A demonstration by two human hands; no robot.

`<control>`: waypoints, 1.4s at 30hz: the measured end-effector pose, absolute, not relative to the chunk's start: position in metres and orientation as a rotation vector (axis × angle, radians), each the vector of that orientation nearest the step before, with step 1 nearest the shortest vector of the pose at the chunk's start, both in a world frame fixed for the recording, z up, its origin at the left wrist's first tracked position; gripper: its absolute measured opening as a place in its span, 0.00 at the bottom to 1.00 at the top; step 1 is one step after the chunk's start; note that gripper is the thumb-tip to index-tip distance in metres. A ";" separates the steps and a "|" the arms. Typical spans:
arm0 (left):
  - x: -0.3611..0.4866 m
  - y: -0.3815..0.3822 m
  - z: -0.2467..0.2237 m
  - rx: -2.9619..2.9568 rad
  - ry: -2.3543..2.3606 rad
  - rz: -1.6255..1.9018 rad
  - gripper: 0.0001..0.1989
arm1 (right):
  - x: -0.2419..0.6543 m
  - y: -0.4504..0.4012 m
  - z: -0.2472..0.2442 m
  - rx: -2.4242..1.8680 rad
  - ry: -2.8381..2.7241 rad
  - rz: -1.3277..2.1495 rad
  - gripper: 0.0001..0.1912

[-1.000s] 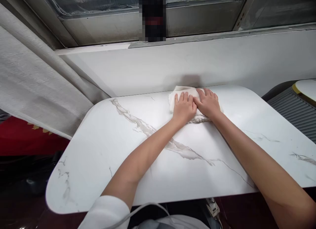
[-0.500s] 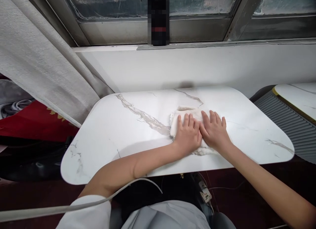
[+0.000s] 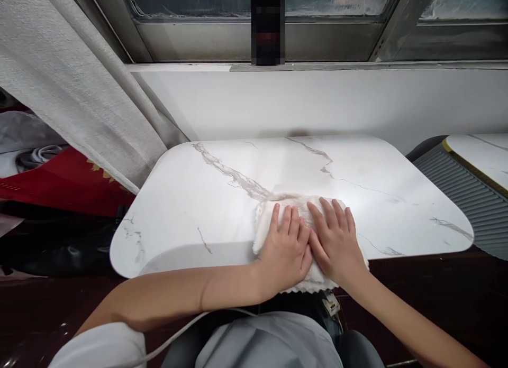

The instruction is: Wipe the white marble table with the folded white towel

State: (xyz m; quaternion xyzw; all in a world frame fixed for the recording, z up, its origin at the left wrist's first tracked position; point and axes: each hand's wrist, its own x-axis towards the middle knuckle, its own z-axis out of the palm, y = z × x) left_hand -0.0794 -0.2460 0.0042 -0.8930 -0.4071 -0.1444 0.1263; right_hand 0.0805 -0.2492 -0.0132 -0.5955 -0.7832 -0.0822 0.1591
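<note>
Both palms press on a white fluffy cloth [image 3: 263,226] spread over the white marble-patterned table [image 3: 166,199]. My left hand [image 3: 284,254] lies flat on the cloth's left and middle part, fingers stretched toward the window. Beside it, my right hand [image 3: 336,245] rests flat on the right part, its fingers slightly spread. The two thumbs meet near the cloth's middle. At the near side, the cloth's scalloped edge hangs past the table's front edge.
A grey curtain [image 3: 91,88] hangs at the left, above a red cloth [image 3: 71,183]. Behind the table stands a white wall [image 3: 238,103] under a window. At the right is another marble-patterned table [image 3: 484,151] with a ribbed grey side. A cable [image 3: 178,341] crosses near my lap.
Both hands have drawn the cloth toward me, from the table's middle to its front edge, and slightly left. The view has shifted a little.
</note>
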 end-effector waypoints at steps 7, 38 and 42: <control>-0.100 -0.231 0.007 -2.671 -1.280 -0.407 0.24 | 0.062 -0.227 -0.011 -1.772 -2.245 -0.126 0.30; -0.097 0.004 0.001 -2.684 -1.705 -0.683 0.18 | 0.047 0.017 -0.007 -1.819 -2.099 0.068 0.29; -0.100 0.016 0.001 -2.692 -1.706 -0.679 0.18 | 0.043 0.027 -0.006 -1.847 -2.070 0.072 0.30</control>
